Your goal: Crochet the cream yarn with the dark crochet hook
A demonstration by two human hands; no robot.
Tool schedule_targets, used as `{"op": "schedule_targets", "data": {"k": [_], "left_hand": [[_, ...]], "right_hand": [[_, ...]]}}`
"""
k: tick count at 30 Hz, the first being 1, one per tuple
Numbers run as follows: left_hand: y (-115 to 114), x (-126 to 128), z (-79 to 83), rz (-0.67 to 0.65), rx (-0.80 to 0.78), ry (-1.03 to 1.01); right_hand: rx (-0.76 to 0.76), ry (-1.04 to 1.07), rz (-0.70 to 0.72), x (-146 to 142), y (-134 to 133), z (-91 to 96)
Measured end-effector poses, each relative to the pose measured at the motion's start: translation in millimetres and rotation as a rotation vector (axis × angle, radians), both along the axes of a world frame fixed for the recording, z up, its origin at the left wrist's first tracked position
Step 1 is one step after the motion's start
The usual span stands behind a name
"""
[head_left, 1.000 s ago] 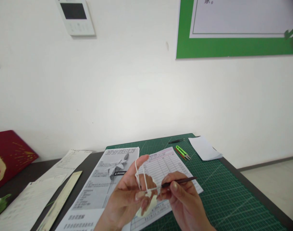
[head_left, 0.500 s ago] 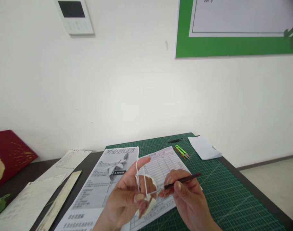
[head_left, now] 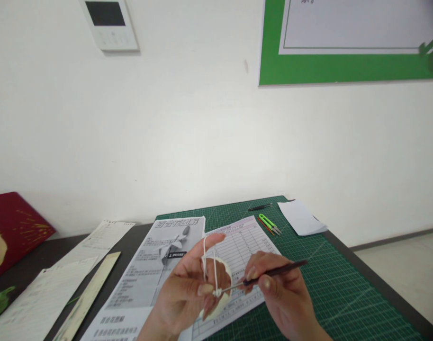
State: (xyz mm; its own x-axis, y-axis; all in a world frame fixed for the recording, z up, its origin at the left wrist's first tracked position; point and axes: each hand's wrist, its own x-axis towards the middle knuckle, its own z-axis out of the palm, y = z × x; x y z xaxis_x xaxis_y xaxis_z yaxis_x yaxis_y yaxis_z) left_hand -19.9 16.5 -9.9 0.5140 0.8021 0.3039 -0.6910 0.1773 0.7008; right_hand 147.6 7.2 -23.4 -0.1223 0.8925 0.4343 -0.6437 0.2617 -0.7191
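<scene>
Over the cutting mat, the left hand is pinching yarn work; the right hand is pinching a hook, apparently stitching; drawing through is probably requiring tension.

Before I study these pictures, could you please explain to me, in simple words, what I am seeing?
There is no machine here: a person's two bare hands, seen by one camera worn on the head, looking forward and down. The left hand carries white yarn over its extended index finger and pinches a small white piece. The right hand holds a dark-handled tool whose thin metal shaft reaches that piece. Below lie a green mat, a sheet with a flower picture and a ruled form; green snips and white paper lie farther back.
</scene>
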Motion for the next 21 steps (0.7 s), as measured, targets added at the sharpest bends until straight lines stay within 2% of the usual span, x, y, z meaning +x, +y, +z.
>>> {"op": "schedule_targets", "data": {"k": [4, 11, 16, 21], "left_hand": [[0.1, -0.5, 0.2, 0.022, -0.018, 0.003], [0.5, -1.3, -0.9, 0.011, 0.027, 0.016], [-0.1, -1.2, -1.6, 0.043, -0.011, 0.033], [-0.9, -1.5, -0.3, 0.056, -0.012, 0.027]], "right_hand": [[0.061, -0.040, -0.035, 2.0, -0.7, -1.2], [0.043, -0.018, -0.054, 0.9, -1.0, -5.2], [0.060, -0.043, -0.063, 1.9, -1.7, -5.0], [0.140, -0.099, -0.192, 0.3, -2.4, -2.7]]}}
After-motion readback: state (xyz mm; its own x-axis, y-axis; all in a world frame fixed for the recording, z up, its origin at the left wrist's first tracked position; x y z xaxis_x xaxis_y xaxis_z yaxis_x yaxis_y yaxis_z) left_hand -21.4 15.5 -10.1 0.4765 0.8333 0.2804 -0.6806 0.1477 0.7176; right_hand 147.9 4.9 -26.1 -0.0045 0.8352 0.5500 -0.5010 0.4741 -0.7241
